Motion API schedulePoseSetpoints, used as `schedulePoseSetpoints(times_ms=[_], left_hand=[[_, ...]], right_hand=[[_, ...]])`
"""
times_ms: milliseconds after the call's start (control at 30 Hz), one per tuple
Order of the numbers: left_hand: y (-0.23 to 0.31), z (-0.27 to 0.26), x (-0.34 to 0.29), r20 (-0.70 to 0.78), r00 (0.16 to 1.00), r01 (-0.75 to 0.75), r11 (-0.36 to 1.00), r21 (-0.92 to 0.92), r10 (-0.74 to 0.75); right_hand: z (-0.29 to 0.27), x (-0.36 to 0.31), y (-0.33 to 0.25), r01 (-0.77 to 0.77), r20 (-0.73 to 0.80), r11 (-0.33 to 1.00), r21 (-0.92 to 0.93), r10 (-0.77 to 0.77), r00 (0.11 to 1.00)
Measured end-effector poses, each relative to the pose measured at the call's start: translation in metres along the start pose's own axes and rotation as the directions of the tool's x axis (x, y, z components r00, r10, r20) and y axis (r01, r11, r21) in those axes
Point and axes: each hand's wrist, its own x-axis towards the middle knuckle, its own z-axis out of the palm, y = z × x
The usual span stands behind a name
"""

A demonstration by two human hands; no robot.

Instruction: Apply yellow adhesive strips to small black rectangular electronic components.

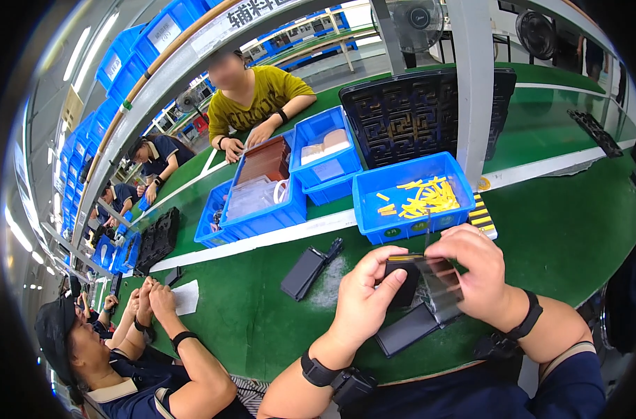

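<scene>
My left hand (365, 290) grips a flat black rectangular piece (401, 285) between thumb and fingers. Pinched in my right hand (476, 267) is a shiny, see-through dark film (441, 292), its upper part close against the black piece. Whether the two are joined I cannot tell. Under my hands a dark slab-shaped device (408, 331) lies on the green table, the film's lower end just over its right end. To the left rests another dark slab-shaped device (305, 272) with a narrow black part along its side.
Ahead, a blue bin (374, 227) holds yellow strips (429, 198), beside a yellow-and-black striped block (483, 216). More blue bins (265, 222) stand left of it. A black moulded tray (395, 119) leans behind a grey post (475, 91). Co-workers sit left and across the green table (262, 314).
</scene>
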Motion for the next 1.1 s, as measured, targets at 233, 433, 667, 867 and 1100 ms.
schedulePoseSetpoints(times_ms=[233, 433, 667, 867, 1100], left_hand=[[0.0, 0.001, 0.0, -0.012, 0.998, 0.048, 0.956, -0.291, -0.054], [0.002, 0.005, 0.001, -0.055, 0.996, 0.056, 0.971, -0.234, -0.071], [0.01, 0.015, -0.003, -0.133, 0.987, -0.063, 0.976, 0.209, 0.092], [0.005, 0.017, -0.004, -0.133, 0.96, -0.169, 0.89, 0.423, 0.245], [-0.004, -0.002, 0.004, -0.2, 0.979, 0.014, 0.999, -0.042, -0.022]], right_hand=[[0.004, 0.0, 0.006, -0.222, 0.076, 0.951, 0.215, 0.211, 0.975], [0.009, -0.003, 0.007, -0.254, 0.08, 0.95, 0.181, 0.243, 0.967], [0.008, -0.001, 0.01, -0.023, 0.051, 0.999, -0.046, 0.025, 0.998], [0.008, -0.003, 0.008, -0.003, 0.131, 0.995, -0.098, 0.016, 0.991], [0.002, 0.017, 0.028, 0.113, -0.036, 0.949, -0.294, -0.129, 0.991]])
